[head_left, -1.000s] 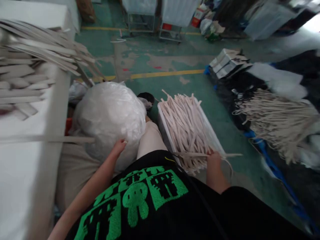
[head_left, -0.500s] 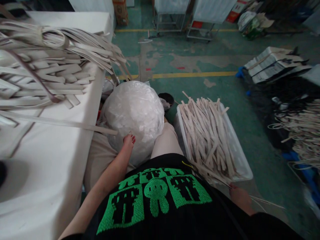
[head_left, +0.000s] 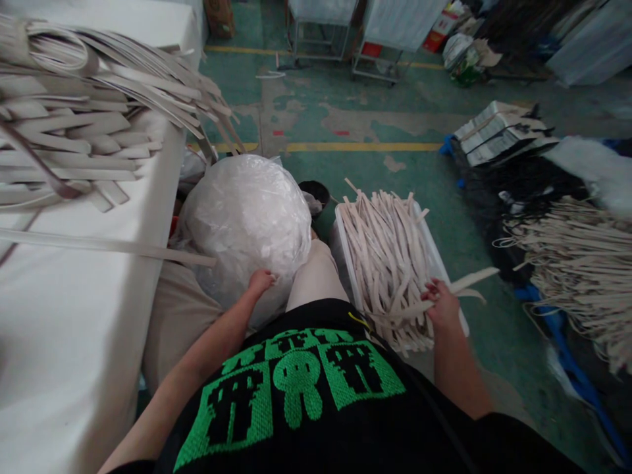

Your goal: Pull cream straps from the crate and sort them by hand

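Note:
My right hand (head_left: 442, 304) is closed around a pale flat strip (head_left: 474, 280) at the right rim of a white bin (head_left: 442, 260). The strip's ends stick out on both sides of my fingers, and more than one may be in the grip. Inside the bin lie many similar strips (head_left: 385, 257), mostly lengthwise. My left hand (head_left: 261, 282) is in front of a large clear plastic bag (head_left: 247, 217) with pale contents. Its fingers are curled together, and whatever they hold, if anything, is too small to make out.
On the left, a white-covered table (head_left: 74, 316) carries stacked strips (head_left: 89, 131); one long strip (head_left: 148, 250) overhangs its edge. A black round container (head_left: 316, 197) stands behind my knee. More strips (head_left: 582, 257) lie on a pallet at right. Wheeled racks (head_left: 320, 39) stand farther back.
My right hand has swung forward and up from beside my hip to the bin's rim, carrying the strip with it. My left hand has moved slightly. The whole view has shifted a little.

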A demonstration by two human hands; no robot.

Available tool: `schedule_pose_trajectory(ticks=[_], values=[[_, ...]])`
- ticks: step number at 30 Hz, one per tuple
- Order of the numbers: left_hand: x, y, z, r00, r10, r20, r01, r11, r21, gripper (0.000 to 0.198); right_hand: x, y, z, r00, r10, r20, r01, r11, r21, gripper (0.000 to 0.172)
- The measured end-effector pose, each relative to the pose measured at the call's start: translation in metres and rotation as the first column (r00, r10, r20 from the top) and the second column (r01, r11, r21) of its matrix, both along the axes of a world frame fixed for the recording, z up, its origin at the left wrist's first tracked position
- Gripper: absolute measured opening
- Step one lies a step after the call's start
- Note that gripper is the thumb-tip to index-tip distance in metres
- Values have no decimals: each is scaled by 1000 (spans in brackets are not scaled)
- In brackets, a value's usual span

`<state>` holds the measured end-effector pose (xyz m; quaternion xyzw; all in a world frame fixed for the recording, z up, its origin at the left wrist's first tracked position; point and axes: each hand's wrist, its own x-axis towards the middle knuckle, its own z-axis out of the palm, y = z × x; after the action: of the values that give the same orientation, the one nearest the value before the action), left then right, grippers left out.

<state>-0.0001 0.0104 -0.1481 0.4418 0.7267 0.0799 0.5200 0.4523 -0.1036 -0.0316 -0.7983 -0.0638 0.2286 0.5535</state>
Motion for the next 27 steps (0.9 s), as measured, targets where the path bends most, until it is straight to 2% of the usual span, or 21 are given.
schedule_pose_trajectory(ticks=[2, 4, 6, 7, 9, 11, 13, 14, 16, 17, 19, 24, 27], values=[[-1, 6, 12, 998, 39, 49, -40, 999, 30, 17, -15, 29, 4, 983, 126, -130, -120, 991, 59, 17], [-4, 13, 29, 991, 79, 104, -87, 993, 75, 15, -43, 56, 12, 933, 291, -214, -272, 956, 114, 23], [-8, 16, 53, 981, 110, 162, -130, 984, 119, 22, -80, 79, 22, 833, 474, -285, -445, 880, 164, 27], [-10, 15, 66, 971, 123, 204, -153, 978, 140, 30, -101, 88, 27, 747, 574, -335, -542, 818, 195, 28], [-14, 7, 94, 935, 133, 328, -200, 963, 180, 46, -144, 103, 38, 511, 755, -411, -728, 634, 259, 31], [-16, -7, 120, 877, 108, 467, -237, 945, 227, 57, -186, 113, 46, 234, 869, -436, -866, 390, 313, 34], [-18, -23, 142, 848, 49, 528, -224, 935, 273, 55, -225, 121, 51, -1, 907, -421, -928, 156, 338, 38], [-19, -29, 150, 850, 18, 526, -200, 935, 292, 52, -243, 124, 52, -82, 906, -415, -941, 67, 332, 39], [-22, -39, 161, 865, -23, 501, -161, 933, 322, 45, -273, 130, 54, -178, 900, -399, -953, -57, 297, 44], [-24, -41, 164, 871, -28, 490, -157, 930, 333, 44, -286, 133, 55, -199, 901, -386, -955, -89, 284, 46], [-29, -42, 167, 873, -9, 488, -186, 918, 350, 44, -306, 138, 56, -208, 916, -342, -955, -114, 273, 45], [-39, -37, 170, 807, 115, 579, -358, 876, 324, 49, -334, 148, 62, -124, 959, -256, -966, -58, 254, 25], [-40, -34, 170, 761, 160, 628, -405, 874, 268, 47, -343, 156, 69, -58, 978, -202, -983, -20, 183, 14]])
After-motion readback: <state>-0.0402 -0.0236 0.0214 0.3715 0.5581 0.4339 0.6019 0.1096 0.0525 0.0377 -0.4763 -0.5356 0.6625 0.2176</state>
